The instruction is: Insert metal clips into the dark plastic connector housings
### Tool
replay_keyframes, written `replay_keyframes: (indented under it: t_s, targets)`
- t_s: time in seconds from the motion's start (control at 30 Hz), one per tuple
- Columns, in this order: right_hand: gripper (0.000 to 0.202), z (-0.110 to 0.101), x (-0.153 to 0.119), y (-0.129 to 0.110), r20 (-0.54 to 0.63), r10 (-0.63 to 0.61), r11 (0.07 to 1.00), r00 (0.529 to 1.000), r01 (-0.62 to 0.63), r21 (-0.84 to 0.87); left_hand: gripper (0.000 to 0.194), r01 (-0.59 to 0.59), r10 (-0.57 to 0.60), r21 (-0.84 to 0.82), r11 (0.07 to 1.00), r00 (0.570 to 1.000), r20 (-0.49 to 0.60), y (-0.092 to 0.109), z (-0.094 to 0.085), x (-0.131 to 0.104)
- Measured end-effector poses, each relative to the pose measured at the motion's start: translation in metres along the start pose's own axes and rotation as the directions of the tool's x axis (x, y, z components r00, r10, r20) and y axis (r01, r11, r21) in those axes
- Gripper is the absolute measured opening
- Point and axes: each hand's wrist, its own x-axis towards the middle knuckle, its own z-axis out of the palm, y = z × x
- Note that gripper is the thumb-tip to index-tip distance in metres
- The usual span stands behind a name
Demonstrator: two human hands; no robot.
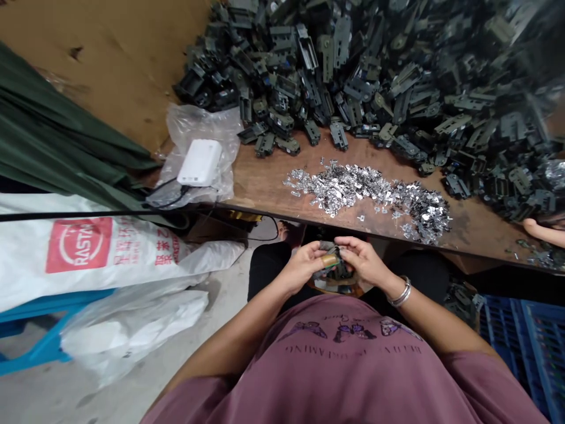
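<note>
Over my lap, just below the table edge, my left hand (304, 266) is closed on a dark green plastic part (327, 244). A tan band wraps one of its fingers. My right hand (365, 264), with metal bangles on the wrist, is closed against the same part from the other side. Whether a small metal piece sits between its fingertips cannot be made out. Beneath both hands, a container (339, 288) on my lap is mostly hidden. In front of me on the table lies a spread heap of small shiny metal pieces (348, 185).
A large pile of dark green plastic parts (326, 59) covers the back of the wooden table (260, 182). At left are a white box (200, 162) with a cable and a white sack (26, 253). Blue crates (507, 335) stand at right, and another person's arm (545, 231) reaches in.
</note>
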Motion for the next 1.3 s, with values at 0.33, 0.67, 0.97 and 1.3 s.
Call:
replay_keyframes:
  t_s: [0.33, 0.67, 0.97, 1.3]
  targets:
    - [0.025, -0.007, 0.083, -0.05, 0.035, -0.267, 0.09, 0.963, 0.061, -0.994, 0.036, -0.019, -0.04, -0.297, 0.955, 0.98, -0.194, 0.007, 0.009, 0.009]
    - [0.026, -0.035, 0.081, -0.052, -0.044, -0.116, -0.019, 0.992, -0.046, -0.999, 0.03, -0.044, -0.042, -0.28, 0.959, 0.954, -0.297, 0.006, 0.01, 0.017]
    - [0.026, -0.07, 0.05, -0.048, 0.056, -0.247, -0.29, 0.967, -0.018, -0.957, 0.033, 0.021, -0.082, -0.217, 0.976, 0.958, -0.275, -0.003, 0.02, 0.023]
    - [0.022, -0.082, 0.043, -0.045, -0.008, -0.364, 0.012, 0.931, -0.003, -1.0, 0.029, 0.089, -0.136, -0.167, 0.982, 0.946, -0.294, -0.001, 0.03, 0.024]
